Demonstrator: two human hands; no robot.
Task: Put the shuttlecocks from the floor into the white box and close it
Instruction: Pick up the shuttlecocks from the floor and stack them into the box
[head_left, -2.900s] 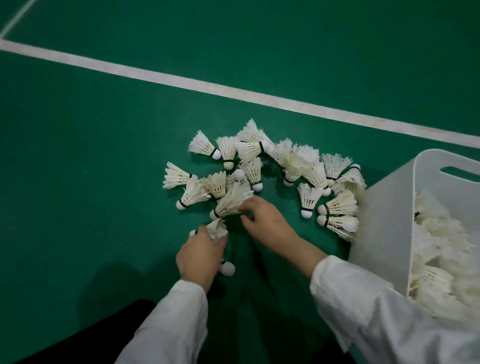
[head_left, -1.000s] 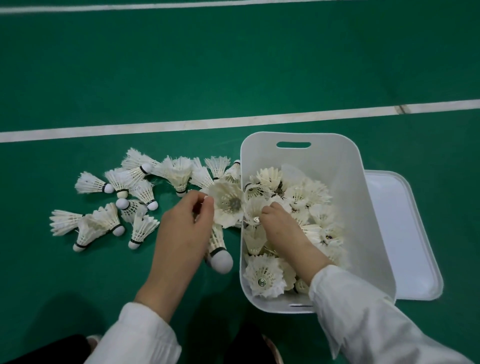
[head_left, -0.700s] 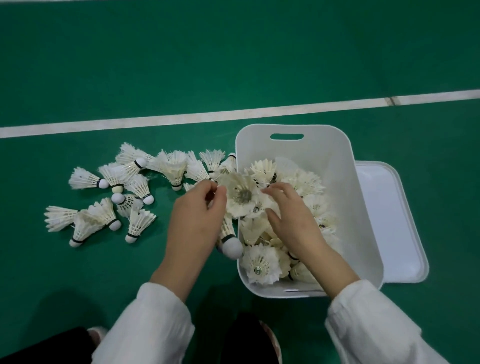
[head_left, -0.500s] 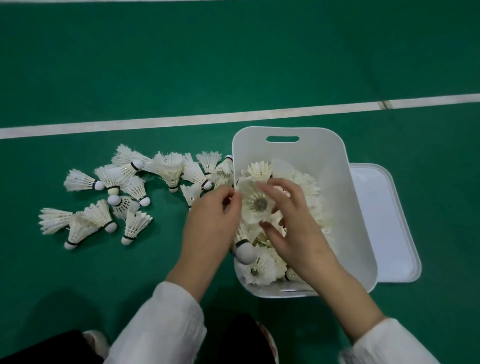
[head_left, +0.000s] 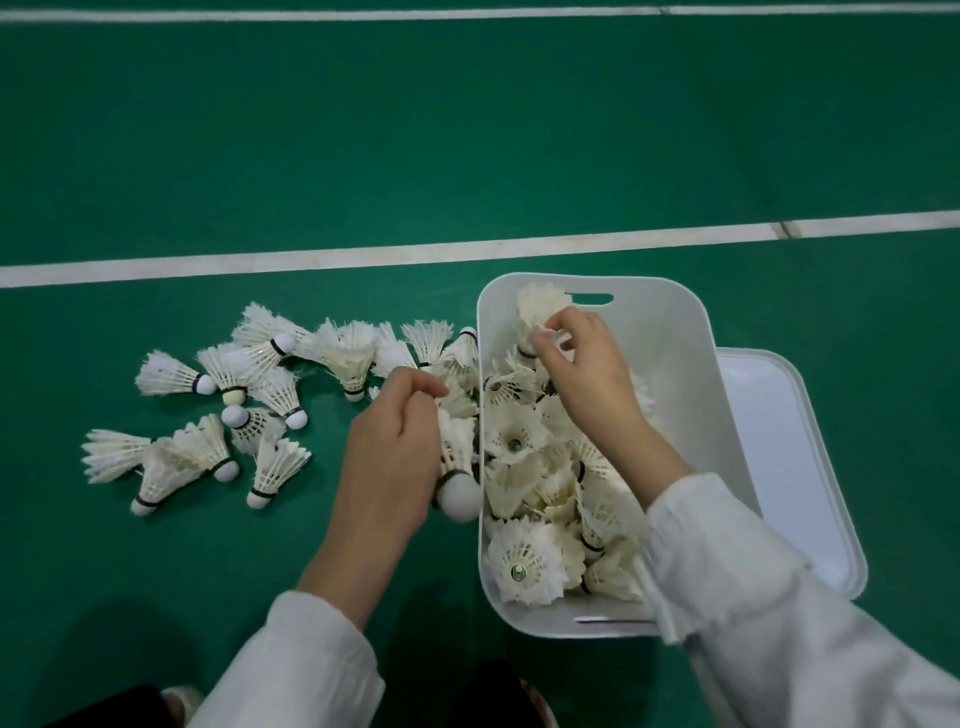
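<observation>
Your right hand (head_left: 587, 374) is over the far end of the open white plastic box (head_left: 685, 364). Its grip is pinched on the skirt of one white feather shuttlecock (head_left: 540, 306), just above the heap (head_left: 519, 447) already inside. Your left hand (head_left: 395, 457) is just outside the box's left wall. Its grip is curled round a second shuttlecock (head_left: 457, 493), with the round cork nose pointing down and toward you.

A good number of loose shuttlecocks (head_left: 278, 392) lie scattered on the green court floor (head_left: 467, 130) to the left of the box, some touching and overlapping. The flat white lid (head_left: 779, 447) lies on the floor against the box's right side, partly tucked under it.

These will likely weigh almost nothing, and the feathers look brittle, so a tight squeeze on the skirt could bend or snap them. Take each one by the firm cork nose, or lightly where the dark band ties the quills. They should slide into one another nose-first, which lets you lift several at once. The heap looks springy, so I'd judge it needs to settle below the rim before the lid can seat.
</observation>
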